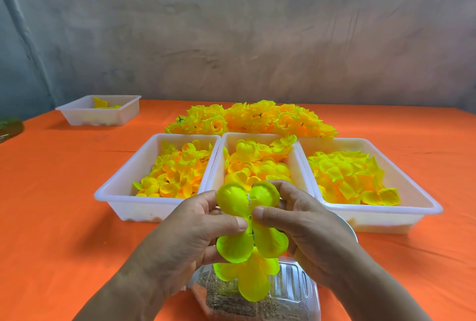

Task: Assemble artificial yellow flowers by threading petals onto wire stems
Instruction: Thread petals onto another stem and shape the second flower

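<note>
Both hands hold a yellow-green petal piece (233, 198) with four rounded lobes, in front of me above the table's near edge. My left hand (195, 230) pinches it at the centre with thumb on top. My right hand (301, 222) pinches the same centre from the right. More yellow-green petals (252, 279) hang below, apparently on the same stem; the stem itself is hidden. Three white trays hold loose yellow petals: left tray (116, 186), middle tray (219, 163), right tray (422, 199).
A heap of finished yellow flowers (252, 119) lies behind the trays. A small white tray (77, 114) with a few petals stands far left. A clear plastic box (291, 295) with brownish contents sits below my hands. An orange cloth (64, 217) covers the table.
</note>
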{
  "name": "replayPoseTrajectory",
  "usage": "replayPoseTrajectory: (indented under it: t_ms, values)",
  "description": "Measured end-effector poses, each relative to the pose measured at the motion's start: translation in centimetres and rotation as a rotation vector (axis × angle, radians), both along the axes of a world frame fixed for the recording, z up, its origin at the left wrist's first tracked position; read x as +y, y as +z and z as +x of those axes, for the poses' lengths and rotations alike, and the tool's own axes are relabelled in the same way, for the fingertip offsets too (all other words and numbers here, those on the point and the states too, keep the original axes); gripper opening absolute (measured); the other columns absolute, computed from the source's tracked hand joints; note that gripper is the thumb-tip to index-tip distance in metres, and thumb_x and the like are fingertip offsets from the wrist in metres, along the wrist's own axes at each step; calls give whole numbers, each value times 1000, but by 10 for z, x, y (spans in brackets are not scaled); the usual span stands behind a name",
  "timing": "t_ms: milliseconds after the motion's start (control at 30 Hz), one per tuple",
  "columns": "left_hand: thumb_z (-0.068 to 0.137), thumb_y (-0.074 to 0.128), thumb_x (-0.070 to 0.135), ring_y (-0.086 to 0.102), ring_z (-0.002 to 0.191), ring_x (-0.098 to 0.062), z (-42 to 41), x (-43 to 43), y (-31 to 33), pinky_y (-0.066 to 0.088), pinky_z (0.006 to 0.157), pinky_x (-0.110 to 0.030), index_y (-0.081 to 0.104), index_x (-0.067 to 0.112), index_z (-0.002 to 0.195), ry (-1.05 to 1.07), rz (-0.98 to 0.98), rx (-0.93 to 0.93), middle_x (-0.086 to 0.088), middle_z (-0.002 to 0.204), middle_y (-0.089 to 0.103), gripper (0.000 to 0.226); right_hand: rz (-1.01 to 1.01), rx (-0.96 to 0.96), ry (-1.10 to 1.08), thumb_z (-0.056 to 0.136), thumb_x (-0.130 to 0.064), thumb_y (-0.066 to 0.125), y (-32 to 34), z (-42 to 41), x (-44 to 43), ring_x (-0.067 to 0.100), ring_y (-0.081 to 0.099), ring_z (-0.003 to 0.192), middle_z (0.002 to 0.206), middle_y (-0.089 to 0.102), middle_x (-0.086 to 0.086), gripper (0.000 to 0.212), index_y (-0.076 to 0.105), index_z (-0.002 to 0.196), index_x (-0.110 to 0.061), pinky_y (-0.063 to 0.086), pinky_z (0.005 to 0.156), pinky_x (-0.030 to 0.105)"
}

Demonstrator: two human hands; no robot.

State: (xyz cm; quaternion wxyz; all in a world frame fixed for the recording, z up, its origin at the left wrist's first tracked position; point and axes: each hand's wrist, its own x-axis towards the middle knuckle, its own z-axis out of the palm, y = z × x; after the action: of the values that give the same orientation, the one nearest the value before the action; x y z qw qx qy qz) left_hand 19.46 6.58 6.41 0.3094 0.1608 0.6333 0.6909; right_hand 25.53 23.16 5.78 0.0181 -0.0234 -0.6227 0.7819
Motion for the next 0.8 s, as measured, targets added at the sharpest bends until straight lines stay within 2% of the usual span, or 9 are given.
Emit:
replayPoseTrajectory:
  t_ms: [133,367,633,800]
  values:
    - [63,74,20,72,85,-26,1,0,-2,61,68,-38,69,14,112,14,5,-5,-15,104,74,49,-8,3,16,72,-8,78,0,0,0,25,67,73,87,69,11,44,59,111,-10,53,55,31]
    - [61,76,24,71,74,-24,1,3,-2,57,55,-32,70,15,104,75,31,-16,-14,95,75,44,-25,26,25,71,-7,72,3,1,1,22,67,69,83,69,11,42,59,111,-8,52,53,28]
    - [60,72,11,70,71,-22,2,2,-2,56,52,-30,65,9,107,63,48,18,-15,90,74,47,14,9,14,71,-13,72,3,1,1,23,66,70,87,69,11,44,60,113,-11,52,54,28]
    - [57,77,0,65,75,-25,1,3,-1,56,53,-31,64,6,109,42,39,17,-18,93,71,54,39,12,-1,76,-11,71,3,0,1,22,66,71,86,70,10,37,60,112,-13,52,55,29]
